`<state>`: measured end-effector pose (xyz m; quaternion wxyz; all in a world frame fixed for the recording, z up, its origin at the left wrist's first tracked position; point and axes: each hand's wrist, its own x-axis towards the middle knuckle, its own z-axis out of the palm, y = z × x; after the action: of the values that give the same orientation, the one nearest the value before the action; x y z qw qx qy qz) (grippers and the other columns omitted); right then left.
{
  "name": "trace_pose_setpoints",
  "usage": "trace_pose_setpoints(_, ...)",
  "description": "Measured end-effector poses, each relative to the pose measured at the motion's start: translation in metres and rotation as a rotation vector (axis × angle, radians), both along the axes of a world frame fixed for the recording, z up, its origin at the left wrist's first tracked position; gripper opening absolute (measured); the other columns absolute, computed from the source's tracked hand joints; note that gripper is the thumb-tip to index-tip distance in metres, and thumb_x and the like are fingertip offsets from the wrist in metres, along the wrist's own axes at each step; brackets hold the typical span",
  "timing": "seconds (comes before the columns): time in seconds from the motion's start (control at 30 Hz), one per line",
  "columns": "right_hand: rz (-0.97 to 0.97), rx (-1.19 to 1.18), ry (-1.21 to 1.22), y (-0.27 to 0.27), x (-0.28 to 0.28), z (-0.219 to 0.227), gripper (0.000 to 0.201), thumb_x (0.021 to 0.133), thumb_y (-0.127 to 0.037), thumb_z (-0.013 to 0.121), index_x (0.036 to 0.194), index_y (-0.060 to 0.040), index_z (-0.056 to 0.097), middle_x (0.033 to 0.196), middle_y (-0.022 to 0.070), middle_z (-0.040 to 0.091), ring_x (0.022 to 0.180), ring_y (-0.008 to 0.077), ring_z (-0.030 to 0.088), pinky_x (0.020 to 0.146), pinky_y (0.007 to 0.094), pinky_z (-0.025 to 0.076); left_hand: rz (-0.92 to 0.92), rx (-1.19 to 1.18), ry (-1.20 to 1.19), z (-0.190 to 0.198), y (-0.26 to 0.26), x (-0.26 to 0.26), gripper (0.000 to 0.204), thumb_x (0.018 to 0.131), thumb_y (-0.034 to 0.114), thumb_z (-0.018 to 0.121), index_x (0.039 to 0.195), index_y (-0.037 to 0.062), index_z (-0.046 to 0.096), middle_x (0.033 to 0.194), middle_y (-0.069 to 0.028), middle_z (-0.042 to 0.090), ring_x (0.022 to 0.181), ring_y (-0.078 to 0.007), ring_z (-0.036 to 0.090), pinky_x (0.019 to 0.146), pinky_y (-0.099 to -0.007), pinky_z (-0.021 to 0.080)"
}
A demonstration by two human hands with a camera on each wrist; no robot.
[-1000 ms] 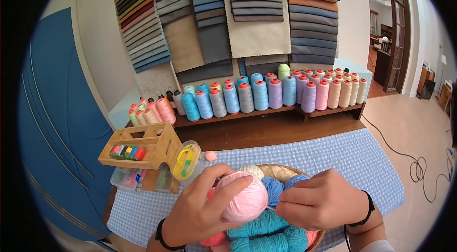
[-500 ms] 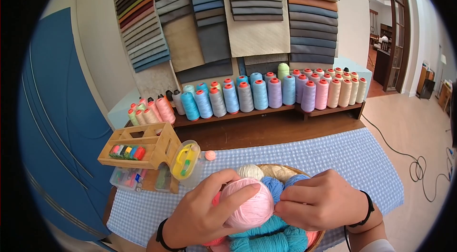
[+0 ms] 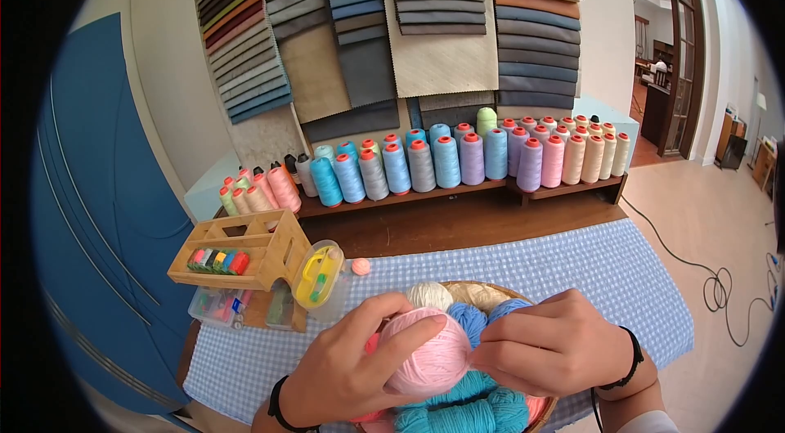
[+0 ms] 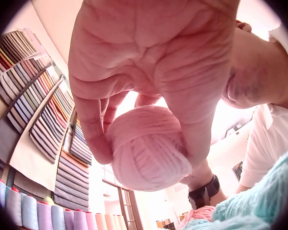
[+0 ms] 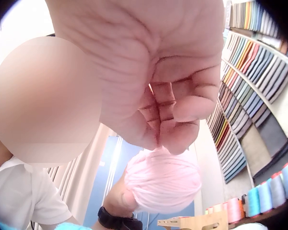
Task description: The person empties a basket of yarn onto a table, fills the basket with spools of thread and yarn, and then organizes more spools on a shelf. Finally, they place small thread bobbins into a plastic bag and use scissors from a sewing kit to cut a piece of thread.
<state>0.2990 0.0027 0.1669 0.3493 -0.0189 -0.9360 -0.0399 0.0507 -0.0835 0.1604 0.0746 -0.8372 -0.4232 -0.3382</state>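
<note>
My left hand (image 3: 360,351) grips a ball of pale pink yarn (image 3: 429,355), thumb and fingers curled round its sides. The left wrist view shows the ball (image 4: 149,148) under the palm between thumb and fingers. Thumb and forefinger of my right hand (image 3: 548,343) are pinched together right at the ball's right side, on a strand of its yarn. From the right wrist, the pinched fingertips (image 5: 175,139) meet the ball's surface. Below both hands sits a woven basket (image 3: 544,421) with turquoise yarn (image 3: 466,412), blue yarn (image 3: 468,318) and a cream ball (image 3: 431,296).
A small peach ball (image 3: 361,267) lies on the blue checked cloth (image 3: 589,269). To the left stand a wooden organizer (image 3: 237,249) and a clear box with yellow-handled scissors (image 3: 319,276). Rows of thread cones (image 3: 447,163) line a shelf behind; fabric swatches (image 3: 441,40) hang above.
The pink ball has shifted slightly right and rolled, closing against the right fingertips. The short strand seen earlier between ball and right hand no longer shows. In the last half second little has moved.
</note>
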Motion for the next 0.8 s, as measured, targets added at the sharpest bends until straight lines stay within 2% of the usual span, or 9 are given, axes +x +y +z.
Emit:
trace_pose_setpoints(0.47, 0.101, 0.004, -0.015, 0.0021, 0.0002, 0.0006, 0.023, 0.077, -0.011, 0.07, 0.098, -0.0043, 0.066, 0.094, 0.0018, 0.063, 0.066, 0.0106, 0.065, 0.048, 0.0256, 0.051, 0.061, -0.055, 0.037, 0.0042, -0.0062, 0.0057, 0.073, 0.057, 0.033, 0.096, 0.121, 0.0096, 0.069, 0.11, -0.0124, 0.061, 0.095, -0.0283, 0.066, 0.08, -0.0377, 0.055)
trace_pose_setpoints(0.57, 0.118, 0.023, 0.002, 0.0015, 0.0009, 0.0007, 0.024, 0.076, -0.011, 0.07, 0.098, -0.004, 0.066, 0.093, 0.0018, 0.062, 0.066, 0.0108, 0.064, 0.048, 0.0251, 0.051, 0.054, -0.086, 0.026, 0.0038, -0.0069, 0.0056, 0.073, 0.057, 0.034, 0.096, 0.121, 0.0096, 0.069, 0.109, -0.012, 0.061, 0.094, -0.0282, 0.067, 0.079, -0.0381, 0.055)
trace_pose_setpoints(0.63, 0.112, 0.047, -0.097, 0.0, 0.0043, 0.0044, 0.025, 0.076, -0.01, 0.07, 0.1, -0.0051, 0.074, 0.096, 0.0049, 0.068, 0.069, 0.0142, 0.068, 0.052, 0.0256, 0.056, 0.056, -0.081, 0.033, 0.0032, -0.0065, 0.0058, 0.073, 0.057, 0.034, 0.096, 0.121, 0.0096, 0.069, 0.109, -0.0119, 0.061, 0.093, -0.0281, 0.067, 0.078, -0.0381, 0.055)
trace_pose_setpoints(0.8, 0.109, 0.046, -0.077, -0.0002, 0.004, 0.0036, 0.022, 0.076, -0.01, 0.07, 0.097, -0.0053, 0.074, 0.096, 0.0048, 0.068, 0.069, 0.0142, 0.068, 0.052, 0.0256, 0.056, 0.058, -0.083, 0.033, 0.0035, -0.0066, 0.0071, 0.073, 0.058, 0.035, 0.096, 0.121, 0.0096, 0.069, 0.109, -0.0117, 0.061, 0.093, -0.0281, 0.067, 0.077, -0.0376, 0.056)
